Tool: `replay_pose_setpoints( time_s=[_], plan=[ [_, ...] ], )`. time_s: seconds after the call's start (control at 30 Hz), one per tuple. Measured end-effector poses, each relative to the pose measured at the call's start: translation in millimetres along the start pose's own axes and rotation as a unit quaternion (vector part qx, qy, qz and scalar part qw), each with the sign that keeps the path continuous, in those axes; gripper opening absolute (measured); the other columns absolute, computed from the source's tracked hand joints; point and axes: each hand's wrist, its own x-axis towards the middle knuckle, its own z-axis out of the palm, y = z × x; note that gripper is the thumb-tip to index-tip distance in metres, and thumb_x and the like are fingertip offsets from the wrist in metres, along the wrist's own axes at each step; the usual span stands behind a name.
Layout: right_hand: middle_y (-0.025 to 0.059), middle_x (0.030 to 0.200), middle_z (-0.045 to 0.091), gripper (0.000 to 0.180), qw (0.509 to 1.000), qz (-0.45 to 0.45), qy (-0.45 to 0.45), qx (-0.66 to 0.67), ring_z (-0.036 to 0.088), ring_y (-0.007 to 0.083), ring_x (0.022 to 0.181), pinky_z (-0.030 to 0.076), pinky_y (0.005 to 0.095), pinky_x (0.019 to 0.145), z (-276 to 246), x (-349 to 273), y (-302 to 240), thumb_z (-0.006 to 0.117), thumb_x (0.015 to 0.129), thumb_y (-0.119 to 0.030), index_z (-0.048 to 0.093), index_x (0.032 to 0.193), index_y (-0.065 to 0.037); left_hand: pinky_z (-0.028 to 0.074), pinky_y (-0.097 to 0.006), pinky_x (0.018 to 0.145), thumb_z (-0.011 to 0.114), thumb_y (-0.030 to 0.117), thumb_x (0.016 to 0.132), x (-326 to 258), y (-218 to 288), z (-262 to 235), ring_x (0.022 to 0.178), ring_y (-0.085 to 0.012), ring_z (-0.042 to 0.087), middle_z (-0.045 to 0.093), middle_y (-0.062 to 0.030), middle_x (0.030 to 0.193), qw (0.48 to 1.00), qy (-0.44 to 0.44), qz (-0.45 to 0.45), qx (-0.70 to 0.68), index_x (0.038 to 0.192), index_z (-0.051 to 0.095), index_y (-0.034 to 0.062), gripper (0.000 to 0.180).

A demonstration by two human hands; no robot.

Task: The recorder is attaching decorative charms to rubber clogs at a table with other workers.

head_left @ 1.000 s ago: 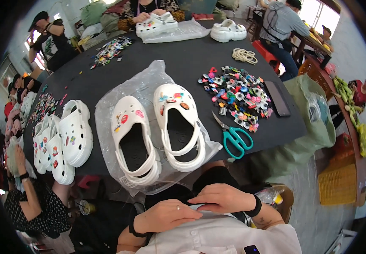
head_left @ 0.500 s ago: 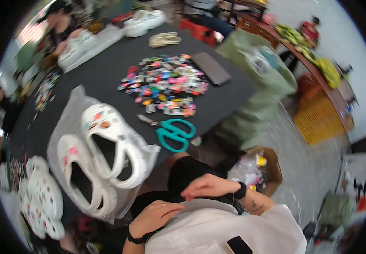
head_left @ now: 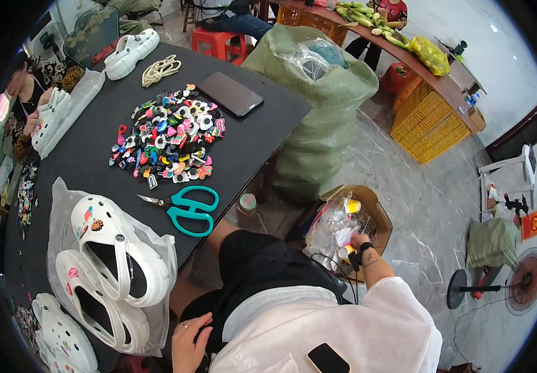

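My right hand (head_left: 360,241) reaches down into the cardboard box (head_left: 377,214) on the floor, beside crumpled clear plastic wrapping (head_left: 327,227); its fingers are too hidden to show a grip. Resting near my lap by the table edge, my left hand (head_left: 190,339) is empty, its bent fingers apart from the thumb. Close to it on the table, a pair of white clogs (head_left: 119,248) with a few charms lies on a clear plastic bag (head_left: 60,217). Teal-handled scissors (head_left: 190,211) lie with blades apart, near a heap of colourful shoe charms (head_left: 169,137).
A dark phone (head_left: 230,93) and a coiled cord (head_left: 160,70) lie on the black table (head_left: 249,146). More white clogs (head_left: 63,336) sit at its edges. A tall green sack (head_left: 312,137) stands right of the table. Behind the box is a standing fan (head_left: 525,281). Other people sit farther off.
My right hand has moved from over my lap, near the left hand, out to the right and down into the box. My left hand has drawn back left. The view has shifted.
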Motion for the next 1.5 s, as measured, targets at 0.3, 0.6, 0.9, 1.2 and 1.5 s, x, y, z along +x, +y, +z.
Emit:
replay_pose_setpoints(
  time_s=[0.3,0.6,0.9,1.2,1.5],
  plan=[
    [0.0209,0.083,0.072,0.034,0.954,0.178,0.143,0.193,0.073,0.0351,0.075,0.058,0.0418,0.061,32.6,19.6,9.5,0.065,0.091,-0.031,0.065,0.114,-0.005,0.049,-0.040,0.092,0.061,0.008,0.096,-3.4,15.4,-0.8,0.104,-0.0339,0.065,0.070,-0.0152,0.113,0.999,0.006,0.009,0.050,0.120,0.068,0.0034,0.025],
    [0.0048,0.074,0.070,0.044,0.927,-0.104,-0.197,0.303,0.061,0.0125,0.055,0.048,0.0280,0.049,5.4,-81.3,-88.0,0.077,0.086,-0.044,0.071,0.118,-0.013,0.048,-0.041,0.094,0.060,0.010,0.097,-4.9,10.3,2.3,0.107,-0.0347,0.064,0.070,-0.0149,0.116,0.997,0.015,-0.001,0.075,0.120,0.068,0.0040,0.025],
    [0.0257,0.109,0.070,0.030,0.947,0.159,0.222,0.168,0.068,0.0416,0.104,0.055,0.0484,0.090,32.0,-45.5,-37.9,0.063,0.084,-0.019,0.072,0.104,0.001,0.048,-0.041,0.095,0.059,0.011,0.098,-9.0,12.0,1.7,0.109,-0.0357,0.063,0.069,-0.0156,0.117,0.996,0.008,-0.035,0.077,0.120,0.067,0.0034,0.025],
    [0.0222,0.073,0.071,0.094,0.969,-0.107,-0.219,0.036,0.070,0.0261,0.053,0.054,0.0372,0.041,26.1,-37.4,-88.0,0.065,0.087,-0.007,0.006,0.160,-0.012,0.052,-0.039,0.087,0.063,0.006,0.094,-20.4,30.2,-28.8,0.101,-0.0318,0.068,0.071,-0.0155,0.113,0.998,-0.018,0.005,0.067,0.116,0.069,0.0020,0.024],
    [0.0059,0.068,0.068,0.039,0.945,-0.199,-0.208,0.157,0.062,0.0133,0.049,0.046,0.0279,0.045,-76.8,-94.8,-116.9,0.067,0.088,-0.016,0.070,0.126,-0.012,0.050,-0.030,0.072,0.061,0.011,0.099,-67.7,30.9,-126.6,0.076,-0.0155,0.061,0.069,-0.0061,0.087,0.922,0.309,-0.210,0.104,0.101,0.070,-0.0025,0.017]
  ],
)
